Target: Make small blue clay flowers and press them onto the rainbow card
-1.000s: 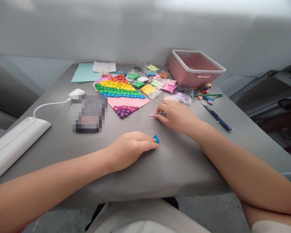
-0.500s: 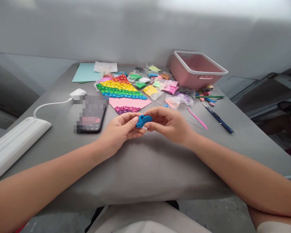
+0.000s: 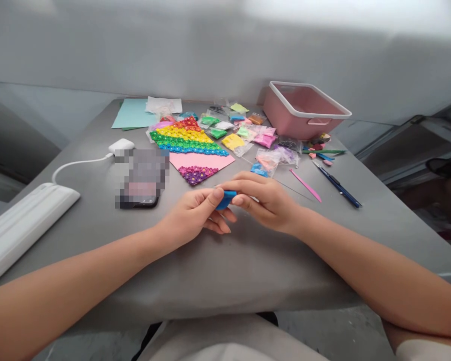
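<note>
A small lump of blue clay (image 3: 225, 198) is pinched between both hands just above the grey table (image 3: 248, 260). My left hand (image 3: 195, 215) grips it from the left with thumb and fingers closed on it. My right hand (image 3: 265, 198) closes on it from the right. Most of the clay is hidden by the fingers. Behind the hands lies a pink card (image 3: 195, 153) covered with rows of rainbow-coloured clay flowers.
A phone (image 3: 143, 178) lies left of the card, with a white charger case (image 3: 121, 146) and a white keyboard-like bar (image 3: 22, 225) further left. Several small bags of coloured clay (image 3: 248, 133), a pink tool (image 3: 305, 184), a blue pen (image 3: 337, 183) and a pink tub (image 3: 304, 110) sit behind and to the right.
A second ago the hands were apart on the table, the left on the blue clay. They came together holding the clay, then lowered slightly and squeezed it more compact.
</note>
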`<state>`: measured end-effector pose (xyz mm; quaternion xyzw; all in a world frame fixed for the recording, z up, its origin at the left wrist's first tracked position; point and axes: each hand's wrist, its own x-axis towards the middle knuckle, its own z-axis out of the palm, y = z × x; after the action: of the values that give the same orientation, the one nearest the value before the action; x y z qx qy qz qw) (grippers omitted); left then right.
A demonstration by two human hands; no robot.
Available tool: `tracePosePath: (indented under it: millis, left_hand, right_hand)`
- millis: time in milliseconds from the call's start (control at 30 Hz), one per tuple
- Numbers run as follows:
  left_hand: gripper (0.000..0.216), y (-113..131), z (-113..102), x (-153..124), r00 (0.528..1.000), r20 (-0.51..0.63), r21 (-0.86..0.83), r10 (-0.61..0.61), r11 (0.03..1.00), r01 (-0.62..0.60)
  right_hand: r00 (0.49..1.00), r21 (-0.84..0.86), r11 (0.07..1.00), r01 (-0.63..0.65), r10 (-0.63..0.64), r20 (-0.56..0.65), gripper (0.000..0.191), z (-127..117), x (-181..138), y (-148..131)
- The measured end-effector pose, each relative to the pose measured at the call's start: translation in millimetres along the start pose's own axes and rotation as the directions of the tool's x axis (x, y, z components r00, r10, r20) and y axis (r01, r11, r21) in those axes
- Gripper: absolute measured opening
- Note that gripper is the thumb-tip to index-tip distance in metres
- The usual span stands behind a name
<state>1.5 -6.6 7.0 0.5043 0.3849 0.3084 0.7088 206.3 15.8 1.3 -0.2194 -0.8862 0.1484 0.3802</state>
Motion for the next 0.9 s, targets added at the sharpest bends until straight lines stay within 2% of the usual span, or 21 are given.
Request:
tracePosePath:
  millis: [100,233,333,400,467,533,567,633,667,733,833,900]
  left_hand:
    - [0.064,-2,0,0,0.999,0.020,0.108,0.025,0.994,-0.027]
    - [0.058,-3,0,-1,0.994,0.058,0.235,0.093,0.967,-0.104]
    - [0.050,-2,1,0,0.987,0.081,0.235,0.139,0.960,-0.154]
    - [0.047,-1,1,1,0.986,0.046,0.199,0.158,0.966,-0.164]
    - [0.045,0,1,1,0.987,-0.032,0.130,0.158,0.980,-0.153]
    - [0.046,0,1,1,0.984,-0.107,0.033,0.140,0.990,-0.137]
    - [0.048,1,1,1,0.982,-0.132,-0.006,0.132,0.991,-0.134]
    - [0.053,0,1,1,0.981,-0.137,-0.033,0.135,0.990,-0.140]
    - [0.055,-1,1,1,0.982,-0.110,-0.025,0.151,0.988,-0.154]
    - [0.056,-3,0,1,0.983,0.002,0.009,0.183,0.983,-0.183]
    - [0.040,-8,-2,2,0.966,0.147,0.091,0.213,0.970,-0.227]
    - [0.022,-11,-4,1,0.965,0.141,0.221,0.219,0.944,-0.246]
  right_hand:
    - [0.999,-0.016,0.999,0.047,-0.048,-0.006,0.021,1,0,-1]
    - [0.995,0.014,0.998,0.058,-0.057,-0.087,0.010,0,1,-7]
    - [0.990,-0.068,0.998,0.000,-0.009,-0.139,0.006,-4,3,-12]
    - [0.979,-0.111,0.990,-0.082,0.060,-0.193,0.009,-8,5,-13]
    - [0.946,-0.110,0.973,-0.201,0.164,-0.279,0.009,-11,6,-11]
    - [0.887,-0.060,0.949,-0.309,0.265,-0.378,0.007,-13,7,-9]
    - [0.856,-0.023,0.940,-0.341,0.300,-0.421,0.006,-13,6,-7]
    - [0.822,0.051,0.934,-0.353,0.336,-0.459,0.018,-12,5,-4]
    - [0.834,0.085,0.939,-0.333,0.335,-0.439,0.027,-10,5,-3]
    - [0.899,0.124,0.956,-0.266,0.293,-0.326,0.034,-5,3,-3]
    - [0.971,0.107,0.975,-0.195,0.207,-0.118,0.021,3,1,-5]
    - [0.984,0.024,0.989,-0.148,0.149,-0.093,0.010,6,-1,-7]
